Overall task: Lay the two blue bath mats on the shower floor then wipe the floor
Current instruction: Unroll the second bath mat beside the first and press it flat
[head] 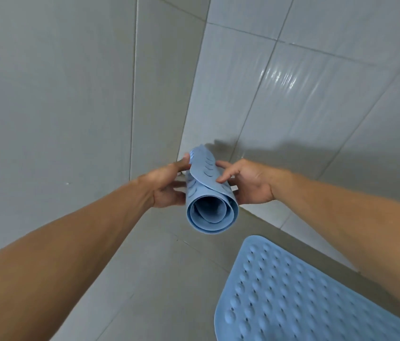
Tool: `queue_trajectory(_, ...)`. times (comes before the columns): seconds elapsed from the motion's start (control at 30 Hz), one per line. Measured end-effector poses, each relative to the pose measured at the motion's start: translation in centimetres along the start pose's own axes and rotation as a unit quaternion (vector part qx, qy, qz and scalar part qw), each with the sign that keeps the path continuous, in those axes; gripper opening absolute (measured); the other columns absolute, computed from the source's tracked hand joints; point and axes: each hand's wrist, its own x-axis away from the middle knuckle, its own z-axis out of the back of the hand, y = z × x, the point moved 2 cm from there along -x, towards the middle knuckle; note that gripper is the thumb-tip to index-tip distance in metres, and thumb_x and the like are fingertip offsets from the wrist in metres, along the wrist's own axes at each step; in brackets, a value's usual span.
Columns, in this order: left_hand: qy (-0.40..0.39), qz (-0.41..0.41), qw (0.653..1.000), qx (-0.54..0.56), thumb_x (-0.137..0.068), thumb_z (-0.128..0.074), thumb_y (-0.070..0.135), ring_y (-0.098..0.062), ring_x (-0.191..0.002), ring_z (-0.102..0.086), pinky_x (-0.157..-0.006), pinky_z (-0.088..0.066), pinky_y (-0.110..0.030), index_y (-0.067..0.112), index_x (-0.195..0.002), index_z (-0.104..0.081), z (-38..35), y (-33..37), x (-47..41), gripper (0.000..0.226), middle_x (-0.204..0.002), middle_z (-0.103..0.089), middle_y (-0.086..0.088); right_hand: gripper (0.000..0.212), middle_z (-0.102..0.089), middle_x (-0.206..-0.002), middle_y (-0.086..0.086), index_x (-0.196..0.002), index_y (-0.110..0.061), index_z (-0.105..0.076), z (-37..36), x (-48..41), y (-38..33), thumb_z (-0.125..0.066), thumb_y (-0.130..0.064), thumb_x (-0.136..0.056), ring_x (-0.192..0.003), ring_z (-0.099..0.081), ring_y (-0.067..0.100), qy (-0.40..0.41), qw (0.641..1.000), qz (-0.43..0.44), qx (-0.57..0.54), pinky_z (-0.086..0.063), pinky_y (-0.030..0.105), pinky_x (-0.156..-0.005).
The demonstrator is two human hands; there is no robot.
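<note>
Grey tiled walls (58, 94): rise beyond both hands and meet in a corner just behind the fingertips; the tiles past the right hand carry a glossy sheen.
Grey shower floor (157, 279): spreads beneath both forearms, well below the hands.
Flat blue mat (292, 291): lies spread on the floor below the right hand, partly under the right forearm, with its bumpy side up and small holes between the bumps.
Rolled blue mat (208, 193): held in the air between the two hands; its long axis runs away from the person toward the wall corner, the open spiral end faces the camera, and the loose outer flap lifts at the far end.
Right hand (250, 185): grips the roll's right side, thumb and forefinger on the flap's top and the other fingers curled beneath.
Left hand (167, 185): grips the roll's left side, thumb tip on the flap's far edge, fingers curled under.
</note>
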Motion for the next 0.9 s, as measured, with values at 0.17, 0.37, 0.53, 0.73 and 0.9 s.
queue_trajectory(0.17, -0.013, 0.01, 0.999, -0.046, -0.088, -0.072, 0.011, -0.033, -0.099, -0.067, -0.072, -0.06, -0.044, 0.0, -0.131, -0.056, -2.8, -0.8, 2.4, 0.047, -0.123, -0.06, -0.018, 0.058, -0.05, -0.134, 0.015, -0.129, -0.037, -0.058, 0.0, 4.1, 1.7, -0.057, 0.002, -0.086, -0.106, -0.056, 0.034, 0.013, 1.0, 0.002, -0.028, -0.056, 0.042, -0.078)
queue_trajectory(0.37, 0.017, 0.018, 0.997, -0.066, -0.085, -0.074, 0.004, -0.033, -0.109, -0.065, -0.081, -0.059, -0.043, -0.004, -0.125, -0.06, -4.9, -2.2, 4.7, 0.044, -0.13, -0.061, -0.022, 0.045, -0.057, -0.126, 0.011, -0.134, -0.033, -0.057, -0.2, 6.8, 4.1, -0.065, -0.021, -0.091, -0.099, -0.061, 0.029, 0.045, 0.997, 0.0, -0.065, -0.057, 0.043, -0.081)
queue_trajectory(0.53, 0.038, 0.053, 0.993, -0.101, -0.082, -0.072, 0.0, -0.034, -0.107, -0.066, -0.078, -0.06, -0.044, -0.006, -0.128, -0.058, -7.7, -6.7, 6.2, 0.048, -0.13, -0.061, -0.023, 0.02, -0.066, -0.103, 0.004, -0.1, -0.027, -0.058, 0.7, 9.0, 8.4, -0.074, -0.022, -0.089, -0.106, -0.066, 0.029, 0.127, 0.991, 0.017, -0.043, -0.054, 0.052, -0.095)
queue_trajectory(0.73, 0.063, 0.051, 0.987, -0.141, -0.086, -0.069, -0.001, -0.032, -0.107, -0.066, -0.073, -0.061, -0.04, 0.001, -0.123, -0.065, -12.1, -11.3, 10.2, 0.037, -0.127, -0.067, -0.016, 0.038, -0.068, -0.115, 0.009, -0.127, -0.016, -0.06, 1.7, 13.7, 13.3, -0.07, -0.016, -0.09, -0.103, -0.066, 0.031, 0.076, 0.996, 0.013, -0.036, -0.054, 0.05, -0.095)
queue_trajectory(0.9, 0.065, 0.049, 0.988, -0.131, -0.082, -0.068, -0.01, -0.033, -0.108, -0.067, -0.074, -0.061, -0.043, 0.014, -0.129, -0.059, -16.1, -15.0, 13.0, 0.053, -0.122, -0.071, -0.014, 0.048, -0.066, -0.119, 0.013, -0.129, -0.013, -0.056, 2.8, 18.4, 16.6, -0.072, -0.008, -0.083, -0.105, -0.066, 0.035, 0.061, 0.997, 0.019, -0.037, -0.055, 0.049, -0.093)
